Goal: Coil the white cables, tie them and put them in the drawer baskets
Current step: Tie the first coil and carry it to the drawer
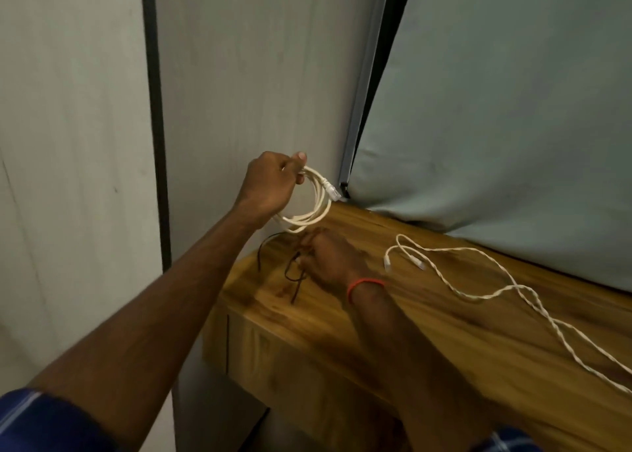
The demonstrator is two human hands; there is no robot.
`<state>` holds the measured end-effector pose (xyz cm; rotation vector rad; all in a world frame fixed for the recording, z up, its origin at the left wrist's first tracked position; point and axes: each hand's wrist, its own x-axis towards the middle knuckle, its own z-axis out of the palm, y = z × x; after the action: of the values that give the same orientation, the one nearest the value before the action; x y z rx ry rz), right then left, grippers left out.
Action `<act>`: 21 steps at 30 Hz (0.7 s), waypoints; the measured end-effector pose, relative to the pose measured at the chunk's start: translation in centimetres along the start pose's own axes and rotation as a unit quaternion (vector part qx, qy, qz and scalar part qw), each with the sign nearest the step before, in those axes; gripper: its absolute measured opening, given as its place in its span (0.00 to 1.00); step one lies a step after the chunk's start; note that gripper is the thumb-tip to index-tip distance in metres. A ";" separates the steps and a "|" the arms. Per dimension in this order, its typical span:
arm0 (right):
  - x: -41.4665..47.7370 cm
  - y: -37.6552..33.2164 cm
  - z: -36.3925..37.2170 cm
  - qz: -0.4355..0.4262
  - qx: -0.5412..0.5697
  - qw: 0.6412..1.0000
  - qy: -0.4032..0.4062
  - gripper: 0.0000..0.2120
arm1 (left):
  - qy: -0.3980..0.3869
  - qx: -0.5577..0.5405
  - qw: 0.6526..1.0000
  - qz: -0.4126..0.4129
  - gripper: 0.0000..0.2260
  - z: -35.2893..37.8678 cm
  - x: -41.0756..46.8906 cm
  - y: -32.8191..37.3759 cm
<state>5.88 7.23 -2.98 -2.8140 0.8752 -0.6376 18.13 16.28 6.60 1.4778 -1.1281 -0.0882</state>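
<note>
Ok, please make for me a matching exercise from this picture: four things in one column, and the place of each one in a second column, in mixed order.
Things:
1. coiled white cable
2. loose white cable
3. dark wire
4. red band

Places:
A. round the right wrist
B. held up in the left hand
C. on the wooden top, at the fingertips of the right hand
D. lying stretched out on the wooden top

Pairs: 1-B, 2-D, 3-C, 4-A.

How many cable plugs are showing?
3: one plug on the coiled cable in the left hand, two ending the loose cable on the wooden top; others may be hidden.
</note>
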 end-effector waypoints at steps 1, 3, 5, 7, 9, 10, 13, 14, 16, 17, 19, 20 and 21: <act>0.3 -0.1 0.5 -0.017 -0.033 0.999 -0.017 0.11 | -0.002 -0.001 1.000 0.004 0.21 -0.2 0.0 -0.1; 0.7 0.0 1.2 -0.051 -0.085 0.994 -0.039 0.13 | -0.007 0.001 1.000 0.010 0.21 -0.6 0.0 -0.4; 0.7 0.0 1.3 -0.066 -0.091 0.993 -0.046 0.13 | -0.010 0.006 1.000 0.013 0.21 -0.8 0.0 -0.7; 0.6 0.0 1.2 -0.070 -0.096 0.992 -0.037 0.12 | -0.013 0.009 1.000 0.013 0.21 -0.9 0.0 -0.9; 0.5 -0.1 1.2 -0.083 -0.112 0.990 -0.017 0.11 | -0.017 0.007 1.000 0.010 0.21 -0.9 0.0 -1.0; 0.3 -0.2 1.1 -0.096 -0.119 0.988 -0.001 0.11 | -0.020 0.005 1.000 0.007 0.21 -0.7 0.0 -1.0; -0.3 -0.1 0.2 -0.102 -0.092 0.988 0.064 0.11 | -0.026 0.004 1.000 0.005 0.21 -0.1 -0.3 -0.8; -0.3 0.3 -0.3 -0.090 -0.070 0.989 0.093 0.12 | -0.028 0.001 1.000 0.004 0.21 0.1 -0.3 -0.7; -0.5 0.9 -2.1 -0.062 -0.045 0.989 0.130 0.12 | -0.030 -0.022 0.999 -0.006 0.21 0.7 -0.3 -0.5; -0.8 1.3 -3.1 -0.058 -0.048 0.988 0.131 0.12 | -0.030 -0.041 0.999 -0.015 0.21 1.1 -0.2 -0.3; -1.7 2.6 -5.5 -0.070 -0.072 0.987 0.124 0.11 | -0.034 -0.070 0.997 -0.029 0.21 1.8 -0.1 0.3; -2.5 3.4 -6.8 -0.066 -0.079 0.988 0.119 0.09 | -0.040 -0.078 0.996 -0.030 0.21 2.4 -0.1 0.6; -3.5 4.4 -8.2 -0.053 -0.081 0.988 0.118 0.08 | -0.047 -0.085 0.995 -0.028 0.21 2.9 -0.1 1.0</act>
<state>-2.49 5.63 2.17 -2.9889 0.8544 -0.9744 15.66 14.49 6.52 1.3653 -1.1261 -0.2891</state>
